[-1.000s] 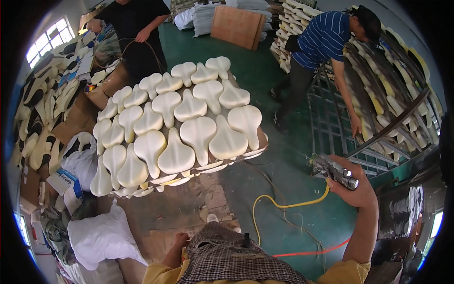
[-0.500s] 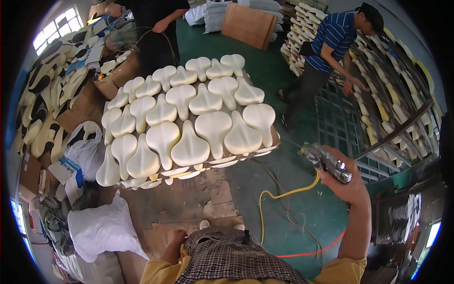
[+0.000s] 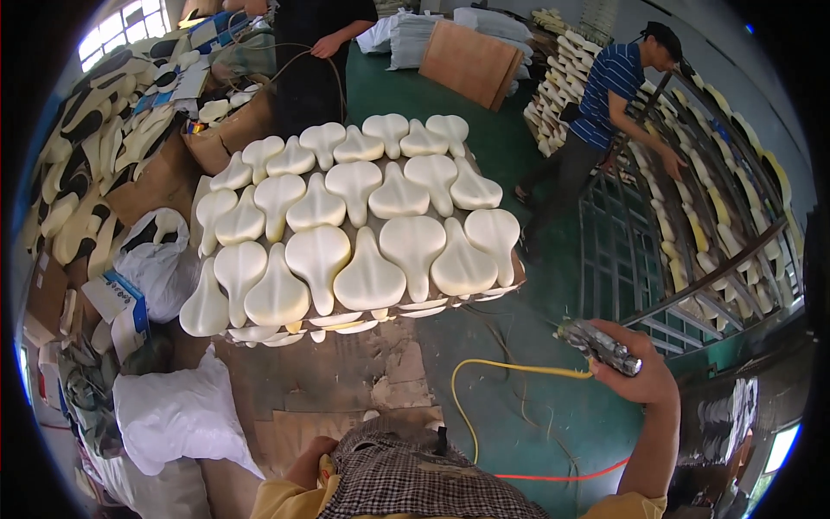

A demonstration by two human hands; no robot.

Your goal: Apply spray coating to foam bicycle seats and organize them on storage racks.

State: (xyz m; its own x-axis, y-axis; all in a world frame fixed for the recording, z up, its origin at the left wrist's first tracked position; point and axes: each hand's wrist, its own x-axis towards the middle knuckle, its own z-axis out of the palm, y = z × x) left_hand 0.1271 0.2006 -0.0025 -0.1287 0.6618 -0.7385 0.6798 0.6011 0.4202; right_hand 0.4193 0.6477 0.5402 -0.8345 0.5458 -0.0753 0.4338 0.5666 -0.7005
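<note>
My right hand (image 3: 638,368) is wrapped round a silver spray gun (image 3: 598,348), held out over the floor to the right of the seat pads. A yellow hose (image 3: 493,363) runs from the gun down to the floor. In front of me, several cream foam bicycle saddle pads (image 3: 370,275) lie in three rows on a stacked board, alternating wide end and narrow end. More pads show beneath the board's near edge. Close to my waist, beside my checked apron (image 3: 415,474), is my left hand (image 3: 318,450); its fingers are mostly hidden.
A person in a striped shirt (image 3: 616,82) stands by a metal rack (image 3: 692,298) of pads at the right. Another person (image 3: 311,69) holds a thin hose beyond the pads. Pad piles and a white sack (image 3: 181,415) lie left. A red hose (image 3: 562,477) crosses the floor.
My view has shifted, so the pads sit slightly further right. My right hand with the spray gun has lowered a little. The person at the rack has reached further along it.
</note>
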